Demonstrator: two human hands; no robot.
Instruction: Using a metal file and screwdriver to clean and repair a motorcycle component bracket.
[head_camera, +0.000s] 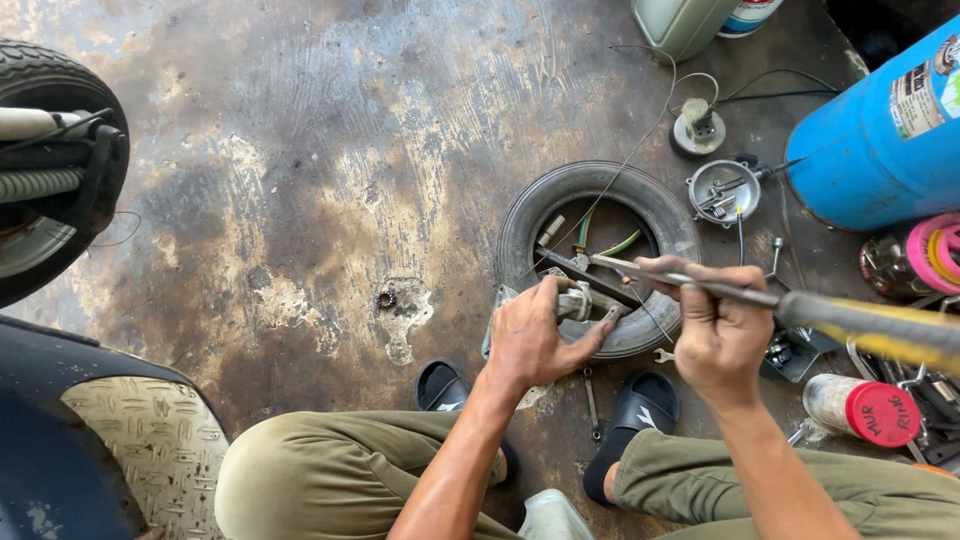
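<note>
While left hand (530, 335) fingers clamp a metal part (580, 300) at the tyre (600, 255) rim, right hand (720, 330) fingers grip a screwdriver (790, 305).

Looks like a repair shop for motorbikes, with a dirty, oil-stained concrete floor (330, 170), a small tyre (520, 225) lying flat, a bike wheel (40, 90) at the side, a big blue gas tank (880, 140), and wrenches (592, 400) and metal parts (723, 190) spread all around.
</note>
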